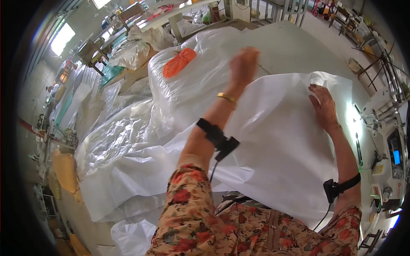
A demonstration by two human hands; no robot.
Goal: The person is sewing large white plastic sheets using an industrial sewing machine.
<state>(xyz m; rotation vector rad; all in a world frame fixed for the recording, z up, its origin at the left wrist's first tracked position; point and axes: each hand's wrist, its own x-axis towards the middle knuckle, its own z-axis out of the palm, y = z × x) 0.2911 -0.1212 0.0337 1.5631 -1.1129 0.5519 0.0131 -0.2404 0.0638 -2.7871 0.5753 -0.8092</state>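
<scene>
A large white plastic-like sheet (282, 115) spreads across the table in front of me and drapes down to the left over my lap. My left hand (244, 66) is over the sheet's far left edge, blurred, with its fingers hard to make out; I cannot tell whether it grips anything. On the right, my right hand (325, 106) lies on the sheet near its far right corner, thumb and fingers apart. The sheet's far edge is raised and creased beside those fingertips.
A sewing machine (386, 158) with a lit panel stands close at my right. Clear plastic-wrapped material (128, 128) is heaped at the left, with an orange plastic bag (179, 62) on top. Behind are a grey tabletop (294, 47), a wooden chair (92, 53) and metal railings (294, 10).
</scene>
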